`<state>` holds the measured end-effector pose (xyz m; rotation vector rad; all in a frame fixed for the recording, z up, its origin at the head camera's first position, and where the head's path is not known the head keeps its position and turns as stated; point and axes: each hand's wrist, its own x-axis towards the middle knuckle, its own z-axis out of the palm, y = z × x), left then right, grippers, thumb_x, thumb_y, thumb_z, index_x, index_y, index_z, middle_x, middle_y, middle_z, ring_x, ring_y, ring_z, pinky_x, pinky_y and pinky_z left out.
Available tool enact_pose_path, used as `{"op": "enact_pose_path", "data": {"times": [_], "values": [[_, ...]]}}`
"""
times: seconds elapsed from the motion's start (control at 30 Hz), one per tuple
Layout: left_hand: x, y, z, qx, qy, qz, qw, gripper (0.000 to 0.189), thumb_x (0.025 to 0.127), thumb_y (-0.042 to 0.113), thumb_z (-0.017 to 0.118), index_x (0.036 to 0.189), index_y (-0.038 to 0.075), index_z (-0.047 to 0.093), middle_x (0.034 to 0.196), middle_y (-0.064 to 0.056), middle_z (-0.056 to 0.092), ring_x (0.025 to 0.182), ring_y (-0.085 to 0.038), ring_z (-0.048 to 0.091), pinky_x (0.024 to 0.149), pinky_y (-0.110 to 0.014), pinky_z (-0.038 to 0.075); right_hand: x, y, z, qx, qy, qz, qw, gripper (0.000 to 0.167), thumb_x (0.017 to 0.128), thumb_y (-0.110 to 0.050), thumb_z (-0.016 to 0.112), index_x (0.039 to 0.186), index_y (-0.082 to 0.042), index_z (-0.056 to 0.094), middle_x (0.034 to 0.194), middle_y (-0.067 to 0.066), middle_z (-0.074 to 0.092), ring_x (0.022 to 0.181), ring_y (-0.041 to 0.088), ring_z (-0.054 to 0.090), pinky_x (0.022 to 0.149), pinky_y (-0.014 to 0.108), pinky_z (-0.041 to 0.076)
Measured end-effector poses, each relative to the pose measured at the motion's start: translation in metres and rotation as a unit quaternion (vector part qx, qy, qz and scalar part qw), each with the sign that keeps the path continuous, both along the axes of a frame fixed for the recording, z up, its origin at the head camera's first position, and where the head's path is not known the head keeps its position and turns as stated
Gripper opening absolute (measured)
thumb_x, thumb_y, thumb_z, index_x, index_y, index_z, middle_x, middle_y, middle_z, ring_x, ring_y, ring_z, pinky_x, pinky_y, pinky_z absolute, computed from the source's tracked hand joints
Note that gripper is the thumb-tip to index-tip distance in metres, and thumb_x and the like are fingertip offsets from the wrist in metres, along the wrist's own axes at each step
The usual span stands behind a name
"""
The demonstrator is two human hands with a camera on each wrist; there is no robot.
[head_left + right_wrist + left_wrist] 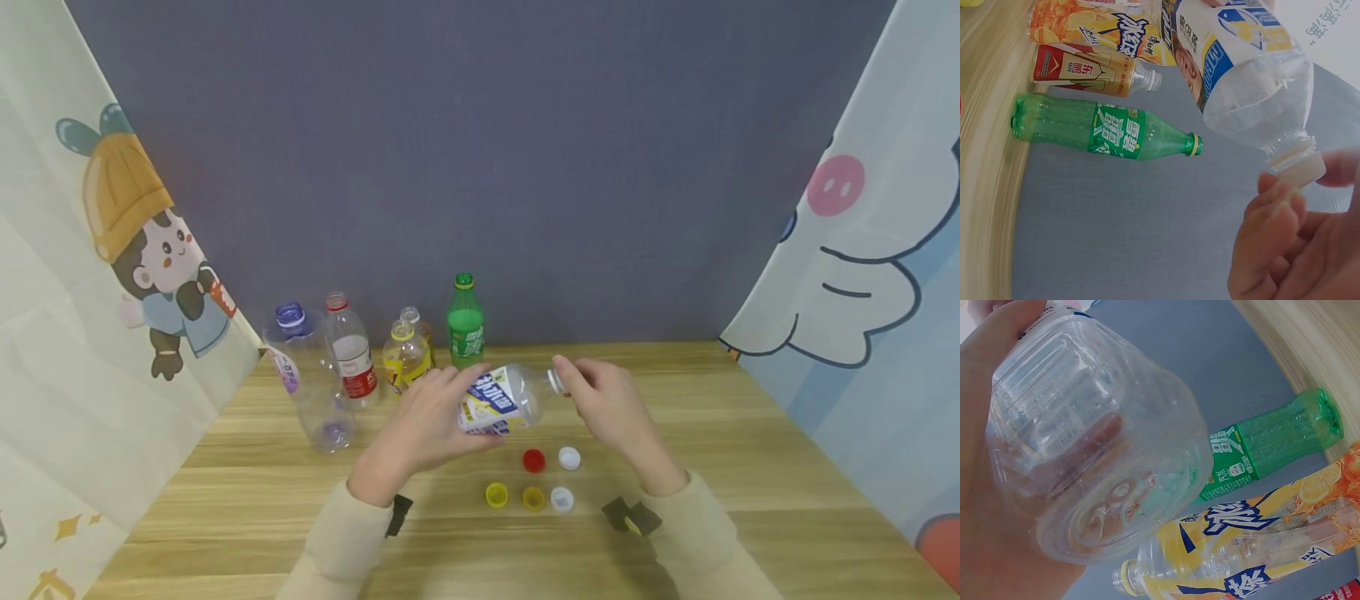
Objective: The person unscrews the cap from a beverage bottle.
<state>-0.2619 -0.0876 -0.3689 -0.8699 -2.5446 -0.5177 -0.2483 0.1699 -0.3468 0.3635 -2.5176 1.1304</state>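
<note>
In the head view my left hand (423, 421) grips the body of a clear plastic bottle (531, 398) with a white, blue and yellow label. The bottle is tilted on its side above the table, its neck pointing right. At that neck my right hand (611, 408) pinches a white cap (1302, 172) between thumb and fingers; the right wrist view shows the cap at the bottle's mouth. Whether its thread is engaged I cannot tell. Below lie several loose caps, among them a red cap (534, 460), a yellow cap (497, 494) and a white cap (569, 458).
Uncapped bottles stand at the back left: a large clear bottle (311, 392), a red-labelled bottle (352, 358), a yellow-labelled bottle (405, 354), a smaller red-and-yellow-labelled bottle (1085, 70) and a green bottle (466, 321). Behind the wooden table (735, 467) rises a grey panel (525, 167).
</note>
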Motion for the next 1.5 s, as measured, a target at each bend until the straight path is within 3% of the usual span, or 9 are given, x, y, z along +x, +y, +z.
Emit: {"op": "enact_pose_path", "data": {"times": [0.13, 0.23, 0.47, 0.7, 0.83, 0.93, 1.1, 1.27, 1.5], "values": [[0.0007, 0.0001, 0.0008, 0.0, 0.002, -0.001, 1.0, 0.091, 0.071, 0.056, 0.087, 0.145, 0.017, 0.052, 0.107, -0.002, 0.065, 0.094, -0.018, 0.058, 0.081, -0.039, 0.049, -0.0011, 0.001, -0.0018, -0.009, 0.008, 0.016, 0.9998, 0.04, 0.106, -0.038, 0.048, 0.085, -0.009, 0.064, 0.066, 0.004, 0.054, 0.054, 0.018, 0.05, 0.05, 0.033, 0.043], [0.0016, 0.0003, 0.0014, 0.002, 0.001, 0.0, 1.0, 0.092, 0.071, 0.056, 0.087, 0.145, 0.016, 0.052, 0.107, -0.002, 0.065, 0.094, -0.018, 0.058, 0.081, -0.04, 0.049, -0.0011, 0.0014, -0.0024, -0.021, -0.007, 0.01, 0.9997, 0.047, 0.107, -0.045, 0.044, 0.085, -0.007, 0.061, 0.069, 0.007, 0.055, 0.052, 0.02, 0.051, 0.048, 0.034, 0.044], [0.0025, 0.001, 0.002, 0.003, 0.0, -0.002, 1.0, 0.091, 0.07, 0.054, 0.088, 0.145, 0.016, 0.052, 0.108, -0.002, 0.065, 0.094, -0.018, 0.058, 0.08, -0.04, 0.049, -0.0013, 0.0009, -0.0023, 0.004, 0.012, -0.006, 0.9999, 0.052, 0.106, -0.049, 0.047, 0.082, -0.008, 0.068, 0.07, 0.004, 0.058, 0.065, 0.019, 0.052, 0.064, 0.036, 0.045], [0.0024, 0.0007, 0.0018, 0.002, -0.01, 0.0, 1.0, 0.091, 0.071, 0.056, 0.087, 0.146, 0.018, 0.052, 0.109, -0.002, 0.065, 0.095, -0.018, 0.058, 0.082, -0.039, 0.049, -0.001, 0.0026, -0.0027, -0.016, 0.012, 0.034, 0.9992, 0.039, 0.106, -0.04, 0.05, 0.089, -0.008, 0.066, 0.066, 0.003, 0.054, 0.052, 0.018, 0.051, 0.05, 0.033, 0.045], [0.0022, 0.0008, 0.0017, 0.004, -0.015, 0.002, 0.9999, 0.091, 0.071, 0.055, 0.087, 0.146, 0.018, 0.052, 0.108, -0.002, 0.065, 0.095, -0.018, 0.058, 0.082, -0.04, 0.049, -0.0012, 0.0036, -0.0029, -0.045, -0.017, 0.027, 0.9985, 0.051, 0.107, -0.048, 0.042, 0.083, -0.008, 0.061, 0.063, 0.009, 0.054, 0.047, 0.019, 0.049, 0.044, 0.033, 0.044], [0.0023, 0.0014, 0.0018, 0.001, -0.018, 0.003, 0.9998, 0.091, 0.071, 0.055, 0.087, 0.146, 0.019, 0.052, 0.109, -0.002, 0.065, 0.095, -0.018, 0.058, 0.081, -0.039, 0.049, -0.0011, 0.0031, -0.0026, -0.034, -0.029, 0.013, 0.9989, 0.058, 0.106, -0.053, 0.041, 0.078, -0.006, 0.061, 0.061, 0.007, 0.054, 0.049, 0.02, 0.049, 0.047, 0.035, 0.044], [0.0026, 0.0018, 0.0019, -0.004, -0.018, 0.004, 0.9998, 0.091, 0.071, 0.057, 0.086, 0.146, 0.02, 0.052, 0.11, -0.001, 0.065, 0.095, -0.018, 0.058, 0.08, -0.038, 0.048, -0.0019, 0.0014, -0.0016, 0.005, 0.011, 0.012, 0.9999, 0.047, 0.106, -0.044, 0.048, 0.083, -0.008, 0.068, 0.064, 0.001, 0.054, 0.06, 0.018, 0.05, 0.059, 0.035, 0.044], [0.0026, 0.0014, 0.0026, -0.004, -0.017, 0.002, 0.9998, 0.091, 0.071, 0.057, 0.086, 0.146, 0.019, 0.052, 0.11, -0.001, 0.065, 0.095, -0.018, 0.058, 0.08, -0.038, 0.048, -0.0024, 0.0013, -0.0016, 0.001, 0.05, 0.031, 0.9983, 0.034, 0.106, -0.032, 0.052, 0.087, -0.009, 0.068, 0.067, 0.0, 0.052, 0.061, 0.017, 0.047, 0.059, 0.033, 0.042], [0.0033, 0.0016, 0.0035, 0.0, -0.019, 0.001, 0.9998, 0.092, 0.07, 0.057, 0.087, 0.146, 0.018, 0.052, 0.111, -0.002, 0.066, 0.096, -0.019, 0.059, 0.082, -0.04, 0.049, -0.0013, 0.0015, -0.0009, -0.014, -0.001, 0.001, 0.9999, 0.055, 0.107, -0.047, 0.042, 0.073, -0.006, 0.058, 0.065, 0.005, 0.053, 0.058, 0.02, 0.048, 0.056, 0.035, 0.042]]}}
